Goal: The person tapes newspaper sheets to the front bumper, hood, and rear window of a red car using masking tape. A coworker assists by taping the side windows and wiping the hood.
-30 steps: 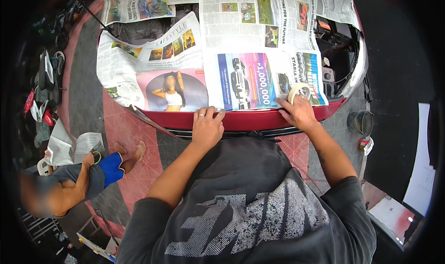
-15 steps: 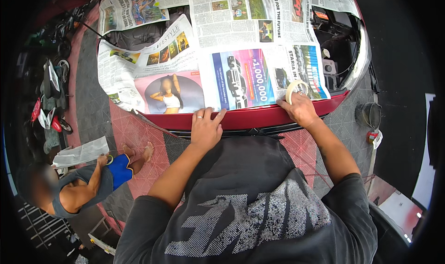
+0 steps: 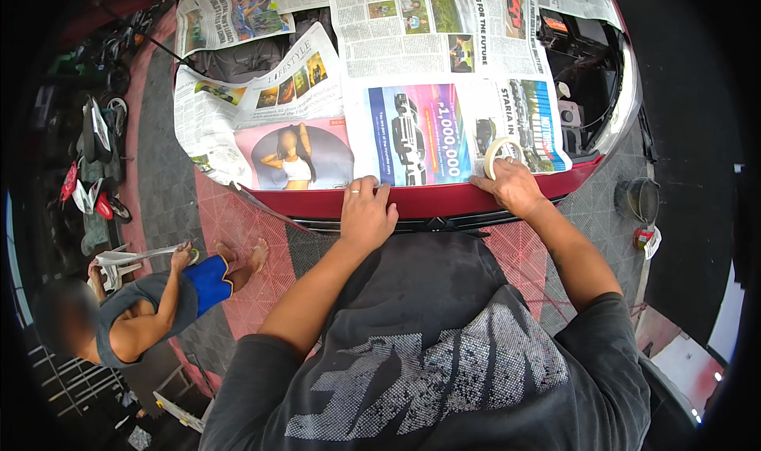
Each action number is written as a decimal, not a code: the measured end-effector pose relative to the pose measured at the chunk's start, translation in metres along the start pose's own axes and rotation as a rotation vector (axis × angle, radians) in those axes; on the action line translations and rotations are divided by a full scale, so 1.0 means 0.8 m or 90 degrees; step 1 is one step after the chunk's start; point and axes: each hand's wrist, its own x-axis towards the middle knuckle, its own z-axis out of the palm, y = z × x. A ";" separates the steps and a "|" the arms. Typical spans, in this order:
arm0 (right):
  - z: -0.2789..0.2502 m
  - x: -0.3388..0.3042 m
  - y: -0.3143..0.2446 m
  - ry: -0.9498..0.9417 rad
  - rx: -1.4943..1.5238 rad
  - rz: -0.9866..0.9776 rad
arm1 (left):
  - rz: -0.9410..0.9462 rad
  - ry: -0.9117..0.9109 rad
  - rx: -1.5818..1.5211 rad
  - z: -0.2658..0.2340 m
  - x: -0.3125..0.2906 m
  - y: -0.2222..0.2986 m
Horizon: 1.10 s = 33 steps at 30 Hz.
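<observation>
Holding tape roll point(image 3: 490, 162), right hand point(image 3: 517, 188) half-curled; left hand point(image 3: 369, 215) loosely spread, touching newspaper point(image 3: 428, 78).

Between the left hand point(image 3: 369, 213) and right hand point(image 3: 517, 191), the red bumper point(image 3: 436, 203) has room; tape point(image 3: 489, 162) blocks the right hand's front.
</observation>
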 end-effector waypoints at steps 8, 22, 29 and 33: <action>-0.011 0.007 0.010 -0.056 0.065 -0.001 | 0.076 -0.048 -0.106 0.021 0.032 0.032; -0.015 0.010 0.009 -0.056 0.055 0.060 | 0.108 -0.102 -0.086 0.031 0.051 0.078; -0.013 0.007 0.015 -0.041 0.028 -0.007 | 0.076 -0.124 -0.053 0.029 0.056 0.091; -0.019 0.012 0.022 -0.072 0.032 -0.041 | 0.029 -0.104 -0.044 0.036 0.060 0.108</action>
